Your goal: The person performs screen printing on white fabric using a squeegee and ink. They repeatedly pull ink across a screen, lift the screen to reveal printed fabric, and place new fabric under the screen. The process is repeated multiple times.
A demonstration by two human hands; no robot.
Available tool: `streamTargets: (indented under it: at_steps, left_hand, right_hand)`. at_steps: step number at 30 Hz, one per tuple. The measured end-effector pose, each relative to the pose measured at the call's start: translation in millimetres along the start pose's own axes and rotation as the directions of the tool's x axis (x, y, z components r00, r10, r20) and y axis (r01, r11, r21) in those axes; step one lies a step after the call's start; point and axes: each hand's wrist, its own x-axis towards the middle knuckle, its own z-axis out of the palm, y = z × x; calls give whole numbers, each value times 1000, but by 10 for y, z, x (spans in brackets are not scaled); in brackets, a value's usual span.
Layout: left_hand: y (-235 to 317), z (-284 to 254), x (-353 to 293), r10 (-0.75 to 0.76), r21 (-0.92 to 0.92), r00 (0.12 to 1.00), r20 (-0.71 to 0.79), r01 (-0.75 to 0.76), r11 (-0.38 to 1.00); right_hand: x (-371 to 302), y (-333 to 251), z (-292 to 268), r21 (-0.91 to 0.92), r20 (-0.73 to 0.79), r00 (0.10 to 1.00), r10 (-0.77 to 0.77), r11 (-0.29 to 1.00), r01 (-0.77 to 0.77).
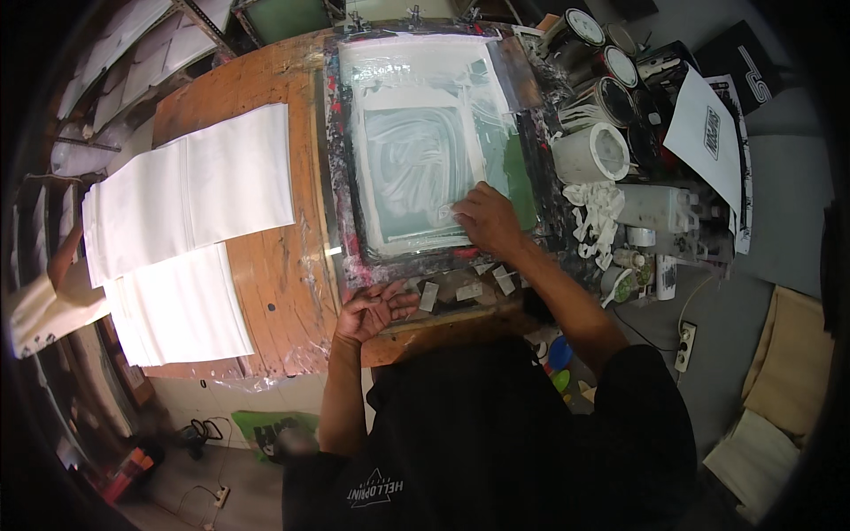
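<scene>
A silk-screen printing frame (339, 199) with ink-stained edges lies on the bench before me. White streaks and swirls cover its mesh (407, 159), and a bare green patch shows at the right. My right hand (490, 221) is closed, its fingertips pressed to the mesh near the lower right corner of the pale rectangle. A small whitish wad, apparently a rag (445, 211), pokes out from under them. Just off the frame's near left corner, my left hand (378, 311) is held with the palm turned up and loosely curled fingers apart, holding nothing.
White fabric pieces (190, 186) lie on the wooden table (274, 292) at left. Paint cans (611, 102), a white tub (595, 152), crumpled white cloth (593, 217) and bottles crowd the right. Clamps (414, 13) line the far edge. At far left, what looks like another person's arm (66, 257) shows.
</scene>
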Motion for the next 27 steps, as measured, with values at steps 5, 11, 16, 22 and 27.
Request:
streamTargets:
  at_steps: [5,11,16,22,27]
  left_hand:
    - [-39,-149,-4,27,-44,996,87,-24,999]
    - [-38,-58,-4,40,-19,999,10,-40,999]
    - [-18,-18,2,33,-17,999,20,-32,999]
    - [-28,-38,6,20,-75,1000,-24,-22,997]
    - [-63,-62,-31,30,-69,999,16,-28,997]
  right_hand:
    - [286,-2,216,-28,-109,993,34,999,-37]
    - [193,-107,195,-10,-83,996,45,999,-46]
    - [247,-160,273,28,-33,986,-162,986,163]
    - [538,-3,456,24,-32,973,-229,973,230]
    - [1320,156,761,-38,-216,976,36,998,-45]
